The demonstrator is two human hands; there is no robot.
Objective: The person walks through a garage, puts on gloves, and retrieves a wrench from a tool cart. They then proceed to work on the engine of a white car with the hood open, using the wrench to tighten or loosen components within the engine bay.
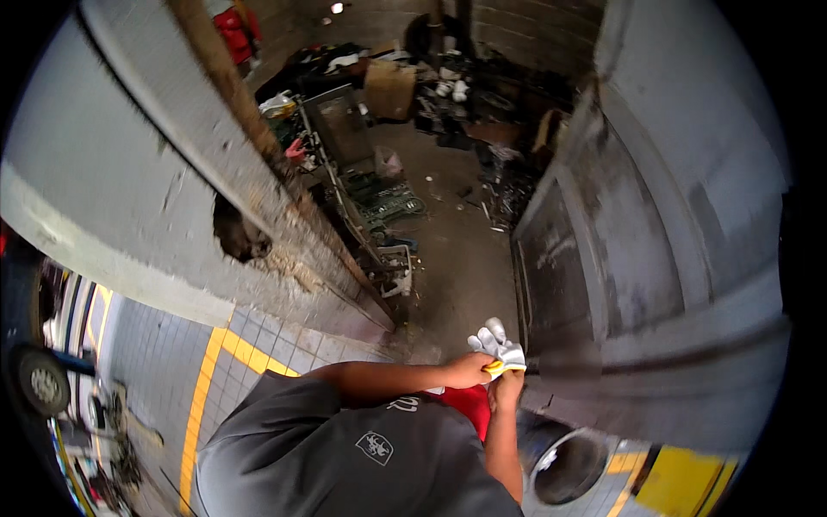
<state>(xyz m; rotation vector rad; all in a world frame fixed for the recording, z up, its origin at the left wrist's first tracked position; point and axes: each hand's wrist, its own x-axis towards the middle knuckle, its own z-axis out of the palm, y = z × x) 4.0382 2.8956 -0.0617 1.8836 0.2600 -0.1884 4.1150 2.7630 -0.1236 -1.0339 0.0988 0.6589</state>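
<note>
A pale white work glove (pixel 510 354) with a yellow cuff is in front of my body, its fingers pointing away from me and spread apart. My left hand (pixel 469 369) reaches across from the left, closed on the yellow cuff. From below, my right hand (pixel 506 389) goes up into the same glove, its base and wrist bare beneath the cuff. The right fingers are covered by the glove and look stretched out. How far they reach inside is hidden. Red cloth (pixel 469 409) shows between my forearms, beside my grey shirt (pixel 379 461).
Ahead, a doorway opens onto a dim room with a cardboard box (pixel 389 89), a plastic crate (pixel 398 271) and heaped scrap. A worn grey door (pixel 642 233) stands right; a broken-edged wall (pixel 172 164) is left. A dark round bin (pixel 568 465) stands at lower right.
</note>
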